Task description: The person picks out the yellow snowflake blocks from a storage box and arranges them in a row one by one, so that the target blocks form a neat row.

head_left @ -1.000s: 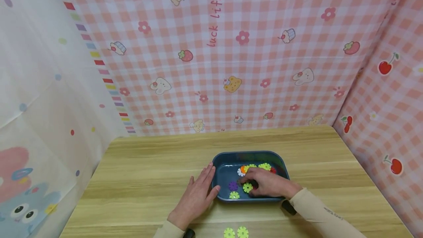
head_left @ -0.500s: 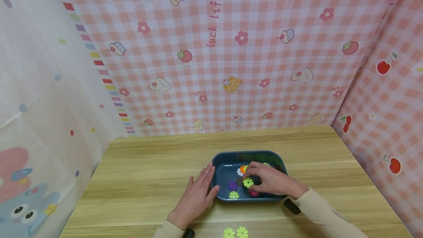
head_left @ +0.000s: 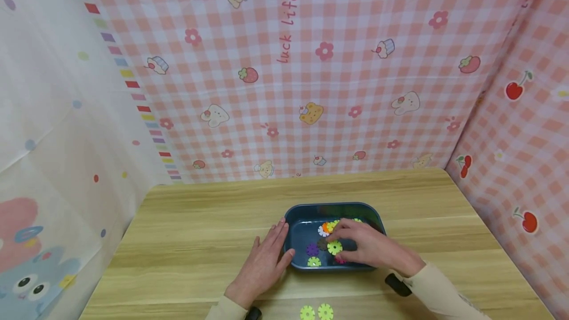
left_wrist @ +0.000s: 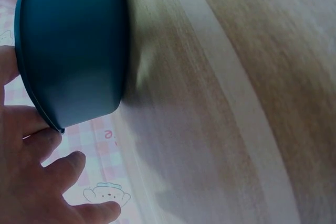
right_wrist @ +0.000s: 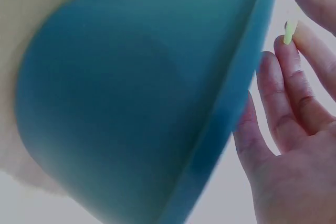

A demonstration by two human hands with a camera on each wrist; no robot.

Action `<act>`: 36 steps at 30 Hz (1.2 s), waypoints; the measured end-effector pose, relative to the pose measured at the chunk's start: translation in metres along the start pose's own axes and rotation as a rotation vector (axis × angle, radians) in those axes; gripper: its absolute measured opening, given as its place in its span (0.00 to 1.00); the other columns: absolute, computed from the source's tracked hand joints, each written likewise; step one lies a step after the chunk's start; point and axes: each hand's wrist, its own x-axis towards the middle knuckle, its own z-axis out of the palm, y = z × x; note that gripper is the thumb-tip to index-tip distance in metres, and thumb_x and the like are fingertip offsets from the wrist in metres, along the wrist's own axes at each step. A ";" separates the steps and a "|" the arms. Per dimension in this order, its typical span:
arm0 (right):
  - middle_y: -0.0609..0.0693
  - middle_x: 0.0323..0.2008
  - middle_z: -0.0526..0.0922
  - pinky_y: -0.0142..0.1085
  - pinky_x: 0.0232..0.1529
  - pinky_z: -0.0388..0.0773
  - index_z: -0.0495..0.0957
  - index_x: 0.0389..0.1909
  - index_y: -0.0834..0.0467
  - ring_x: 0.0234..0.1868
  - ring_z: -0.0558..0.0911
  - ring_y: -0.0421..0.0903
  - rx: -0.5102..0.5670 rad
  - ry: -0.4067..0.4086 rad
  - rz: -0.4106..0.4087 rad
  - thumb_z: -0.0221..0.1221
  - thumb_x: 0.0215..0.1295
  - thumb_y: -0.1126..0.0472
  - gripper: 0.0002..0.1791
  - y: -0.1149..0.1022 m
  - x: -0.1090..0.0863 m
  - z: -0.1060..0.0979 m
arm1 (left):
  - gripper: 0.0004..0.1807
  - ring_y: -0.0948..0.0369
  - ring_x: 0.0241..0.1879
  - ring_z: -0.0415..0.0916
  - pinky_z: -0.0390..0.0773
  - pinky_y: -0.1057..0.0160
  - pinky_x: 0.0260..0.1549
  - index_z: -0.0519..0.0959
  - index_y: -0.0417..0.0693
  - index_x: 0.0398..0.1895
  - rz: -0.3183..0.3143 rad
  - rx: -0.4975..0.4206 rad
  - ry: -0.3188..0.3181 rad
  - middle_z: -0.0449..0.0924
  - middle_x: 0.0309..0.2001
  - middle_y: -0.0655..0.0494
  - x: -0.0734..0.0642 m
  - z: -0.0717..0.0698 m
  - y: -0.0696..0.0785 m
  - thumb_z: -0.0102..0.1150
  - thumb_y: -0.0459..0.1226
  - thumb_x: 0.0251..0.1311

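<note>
A dark blue plastic basin [head_left: 306, 267] stands on the wooden table with several toothed plastic discs inside. My left hand [head_left: 263, 263] rests along its left side, fingers straight; in the left wrist view they touch the rim [left_wrist: 39, 109]. Over the basin, my right hand [head_left: 371, 245] pinches a yellow-green snowflake disc [head_left: 335, 247] at its fingertips, and a thin green edge of the disc [right_wrist: 289, 32] appears in the right wrist view. Below that disc are a purple disc [head_left: 312, 249], a dark disc [head_left: 322, 244] and another yellow-green disc [head_left: 314, 261]. The right hand hides part of the pile.
Two yellow-green discs [head_left: 316, 312] lie side by side on the table [head_left: 200, 241] in front of the basin. White [head_left: 323, 231], orange and yellow discs sit at the back of the basin. Checked pink cloth [head_left: 275, 93] hangs behind the table, with more cloth at both sides.
My right hand has risen slightly and shifted right, with the yellow-green disc between its fingers, and a pink disc now shows beneath it. The left hand has stayed at the rim.
</note>
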 end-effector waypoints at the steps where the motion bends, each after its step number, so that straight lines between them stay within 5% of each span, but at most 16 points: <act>1: 0.36 0.51 0.78 0.43 0.55 0.81 0.86 0.55 0.50 0.53 0.78 0.39 0.003 0.006 -0.012 0.70 0.68 0.53 0.17 -0.001 -0.001 0.000 | 0.35 0.47 0.79 0.53 0.57 0.28 0.69 0.58 0.43 0.82 0.000 0.000 0.000 0.50 0.83 0.51 0.000 0.000 0.000 0.45 0.52 0.80; 18: 0.38 0.52 0.78 0.38 0.52 0.82 0.86 0.55 0.48 0.51 0.77 0.39 0.021 0.041 -0.058 0.69 0.68 0.52 0.17 -0.018 -0.026 0.002 | 0.36 0.47 0.79 0.53 0.57 0.28 0.69 0.58 0.43 0.82 0.007 0.011 0.002 0.50 0.83 0.51 0.000 -0.001 0.000 0.44 0.53 0.80; 26: 0.38 0.50 0.78 0.33 0.47 0.82 0.85 0.56 0.46 0.49 0.77 0.37 0.055 0.122 -0.196 0.70 0.68 0.53 0.16 -0.024 -0.043 0.014 | 0.36 0.46 0.79 0.53 0.58 0.28 0.69 0.58 0.43 0.81 -0.002 0.022 -0.009 0.50 0.83 0.51 0.000 -0.001 0.001 0.44 0.54 0.80; 36: 0.37 0.54 0.78 0.32 0.53 0.81 0.83 0.59 0.42 0.53 0.76 0.37 0.210 -0.037 -0.034 0.64 0.72 0.48 0.17 -0.036 -0.060 0.020 | 0.36 0.47 0.79 0.52 0.57 0.28 0.69 0.58 0.42 0.81 0.012 0.023 0.011 0.50 0.83 0.51 -0.001 -0.002 0.000 0.44 0.53 0.80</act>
